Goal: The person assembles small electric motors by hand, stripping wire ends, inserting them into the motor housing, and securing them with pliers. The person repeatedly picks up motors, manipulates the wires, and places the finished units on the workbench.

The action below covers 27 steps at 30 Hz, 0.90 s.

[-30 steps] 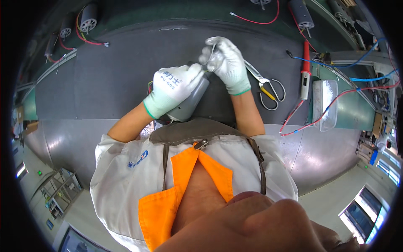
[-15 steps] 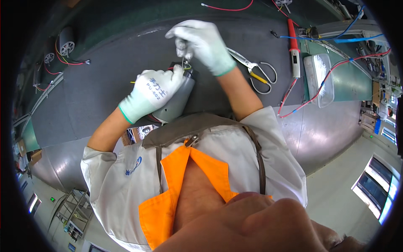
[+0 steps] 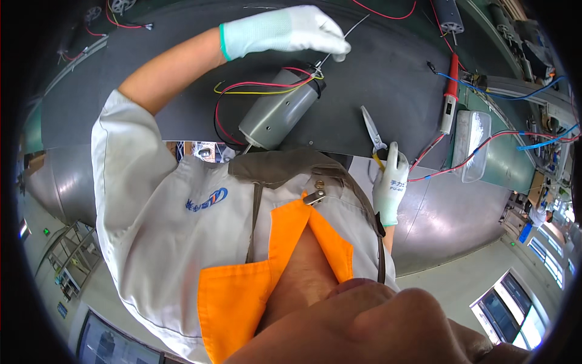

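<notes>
My gloved left hand [image 3: 312,31] reaches across the far side of the bench, fingers pinched on a thin pale strip, likely a cable tie [image 3: 357,25]. The strip runs down to the wires at the top end of a grey cylindrical motor [image 3: 280,112]. Red, yellow and black wires [image 3: 242,86] loop out to the left of the motor, which lies tilted near the bench's front edge. To the right, my gloved right hand [image 3: 391,187] is closed around the yellow handle of a pair of scissors [image 3: 373,130], blades pointing away from me.
A red-and-white tool [image 3: 450,100] with a corded handle lies on the right, beside a clear plastic box [image 3: 471,145]. Another motor [image 3: 450,17] stands at the back right. Red and blue cables [image 3: 506,133] cross the right side. More motor parts [image 3: 123,6] sit at far left.
My right hand has left the motor and taken hold of the scissors, drawing them toward me. My left hand has moved from the motor's body to the strip's end.
</notes>
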### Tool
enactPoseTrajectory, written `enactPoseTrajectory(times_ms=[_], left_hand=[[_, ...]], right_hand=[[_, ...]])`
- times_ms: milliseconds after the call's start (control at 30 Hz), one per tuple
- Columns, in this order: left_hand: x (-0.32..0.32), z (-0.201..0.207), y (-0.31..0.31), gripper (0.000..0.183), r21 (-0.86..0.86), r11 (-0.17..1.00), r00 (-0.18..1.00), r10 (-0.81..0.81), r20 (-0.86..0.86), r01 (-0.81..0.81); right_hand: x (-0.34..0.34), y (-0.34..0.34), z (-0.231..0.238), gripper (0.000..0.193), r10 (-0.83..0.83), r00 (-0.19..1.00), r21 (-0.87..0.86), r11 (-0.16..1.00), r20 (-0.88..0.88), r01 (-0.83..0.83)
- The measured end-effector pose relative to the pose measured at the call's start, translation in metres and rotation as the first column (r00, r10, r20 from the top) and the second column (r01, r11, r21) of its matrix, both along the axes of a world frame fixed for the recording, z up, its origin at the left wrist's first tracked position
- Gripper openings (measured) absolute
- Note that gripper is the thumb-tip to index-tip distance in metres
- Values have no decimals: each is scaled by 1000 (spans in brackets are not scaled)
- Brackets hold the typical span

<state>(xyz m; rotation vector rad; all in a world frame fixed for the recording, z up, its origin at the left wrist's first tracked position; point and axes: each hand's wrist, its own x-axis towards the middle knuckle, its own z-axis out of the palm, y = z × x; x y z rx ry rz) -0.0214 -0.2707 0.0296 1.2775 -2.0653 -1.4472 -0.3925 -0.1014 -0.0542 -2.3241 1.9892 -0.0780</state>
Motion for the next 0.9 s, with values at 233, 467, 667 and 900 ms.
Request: enactPoseTrajectory(times_ms=[233,467,667,900], left_hand=[[17,-10,-17,23,-795,583,976,-214,49,168],[7,2,-20,18,-903,403,978,-194,76,150],[26,18,1,20,-894,446,991,-127,-30,31],[148,51,161,31,136,986,995,-99,-15,100]], right_hand=[[36,-62,34,67,-379,592,578,795,711,-186],[103,-111,71,73,422,792,259,785,441,-563],[112,-112,91,67,269,857,540,683,439,-491],[68,-108,45,52,459,877,-43,882,-143,-469]])
